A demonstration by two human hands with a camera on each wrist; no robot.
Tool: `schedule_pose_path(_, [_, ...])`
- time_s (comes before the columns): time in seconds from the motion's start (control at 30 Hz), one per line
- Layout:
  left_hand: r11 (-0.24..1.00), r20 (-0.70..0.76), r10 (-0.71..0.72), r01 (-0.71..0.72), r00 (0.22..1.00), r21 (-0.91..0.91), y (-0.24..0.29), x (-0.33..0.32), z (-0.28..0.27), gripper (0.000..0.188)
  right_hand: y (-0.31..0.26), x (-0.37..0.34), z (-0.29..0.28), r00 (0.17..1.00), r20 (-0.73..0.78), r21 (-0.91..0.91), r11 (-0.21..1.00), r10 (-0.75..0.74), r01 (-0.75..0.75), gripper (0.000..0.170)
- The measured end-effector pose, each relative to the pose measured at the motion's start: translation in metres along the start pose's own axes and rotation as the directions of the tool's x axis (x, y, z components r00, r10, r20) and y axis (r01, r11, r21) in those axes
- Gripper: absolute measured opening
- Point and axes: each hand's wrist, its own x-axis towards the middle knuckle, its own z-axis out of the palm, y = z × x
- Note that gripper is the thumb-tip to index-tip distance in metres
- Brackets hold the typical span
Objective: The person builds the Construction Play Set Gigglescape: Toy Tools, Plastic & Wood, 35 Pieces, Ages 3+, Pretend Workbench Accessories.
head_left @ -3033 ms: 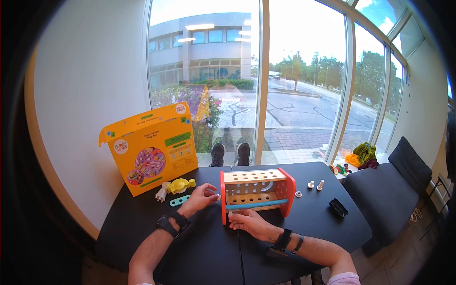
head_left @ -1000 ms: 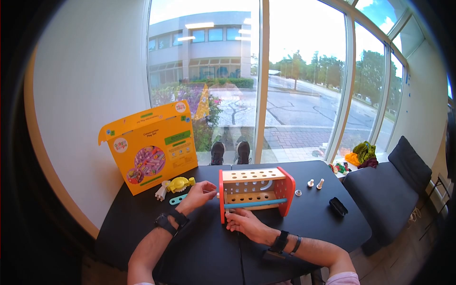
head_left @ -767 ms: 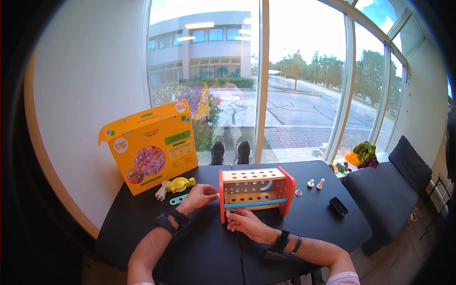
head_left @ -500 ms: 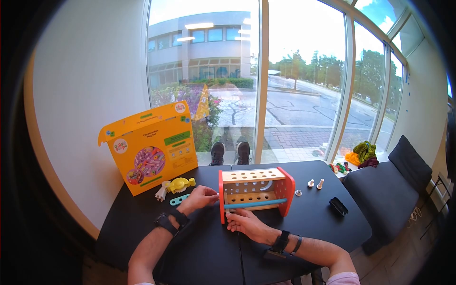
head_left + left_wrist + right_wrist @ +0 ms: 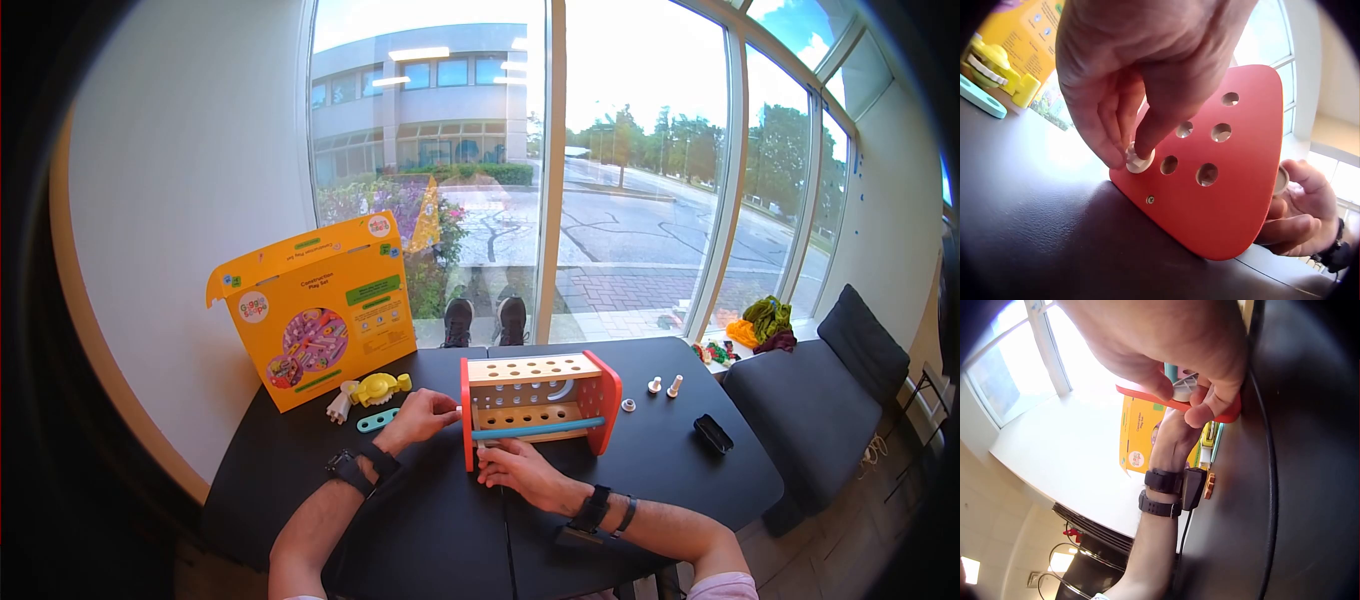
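A toy workbench (image 5: 535, 371) with red side panels, wooden hole strips and a blue rod stands on the black table. At its left red panel (image 5: 1229, 206), my left hand (image 5: 418, 418) pinches a white hex-shaped bolt head (image 5: 1139, 160) seated over a hole. My right hand (image 5: 525, 473) is at the front lower corner of the same panel, on the inner side. Between its thumb and fingers it grips a pale ribbed plastic piece (image 5: 1185, 388), whose rounded end shows past the panel edge in the left wrist view. The rest of that piece is hidden by fingers.
A yellow box (image 5: 325, 310) stands at the back left, with a yellow toy part (image 5: 378, 390) and a teal strip (image 5: 377, 420) before it. Right of the workbench lie white bolts (image 5: 674, 387), a white nut (image 5: 628, 406) and a black case (image 5: 713, 437). A cable (image 5: 1267, 444) runs along the table.
My left fingers, loose beside the white bolt head a second ago, have come together on it. My right hand has moved slightly left since three seconds ago. The workbench has barely shifted.
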Motion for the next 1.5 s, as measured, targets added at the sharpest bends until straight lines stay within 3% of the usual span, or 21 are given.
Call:
schedule_pose_path(0.17, [0.993, 0.006, 0.006, -0.007, 1.000, 0.121, 0.003, -0.002, -0.004, 0.041, -0.005, -0.003, 0.002, 1.000, -0.028, -0.088, 0.996, -0.010, 0.008, 0.035])
schedule_pose_path(0.37, [0.996, -0.007, 0.031, -0.030, 0.999, 0.084, -0.004, 0.001, 0.000, 0.041, 0.004, 0.005, 0.005, 0.996, -0.018, -0.052, 0.995, -0.092, 0.090, 0.040])
schedule_pose_path(0.57, [0.997, 0.008, -0.020, 0.019, 1.000, 0.079, 0.006, -0.004, -0.003, 0.040, 0.005, 0.009, 0.002, 0.997, -0.037, -0.041, 0.997, -0.061, 0.059, 0.022])
schedule_pose_path(0.77, [0.994, -0.009, -0.038, 0.039, 0.999, 0.103, 0.014, -0.007, -0.004, 0.040, -0.012, -0.019, 0.016, 0.997, -0.039, -0.003, 0.998, 0.064, -0.064, 0.016])
schedule_pose_path(0.97, [0.982, -0.007, -0.087, 0.087, 0.996, 0.165, 0.030, -0.011, -0.007, 0.038, -0.013, -0.049, 0.002, 0.928, 0.224, -0.086, 0.954, 0.298, -0.286, 0.019])
schedule_pose_path(1.07, [0.984, 0.005, -0.074, 0.072, 0.997, 0.160, 0.031, -0.011, -0.009, 0.036, -0.018, -0.071, -0.002, 0.884, 0.357, -0.167, 0.952, 0.302, -0.257, 0.025])
schedule_pose_path(1.2, [0.989, 0.028, -0.072, 0.068, 0.997, 0.129, 0.017, -0.008, -0.014, 0.034, -0.031, -0.093, -0.010, 0.902, 0.381, -0.257, 0.960, 0.203, -0.108, 0.020])
schedule_pose_path(1.5, [0.984, 0.042, -0.103, 0.096, 0.994, 0.150, 0.023, -0.018, -0.032, 0.034, -0.064, -0.115, -0.025, 0.967, 0.250, -0.227, 0.974, 0.041, 0.018, 0.026])
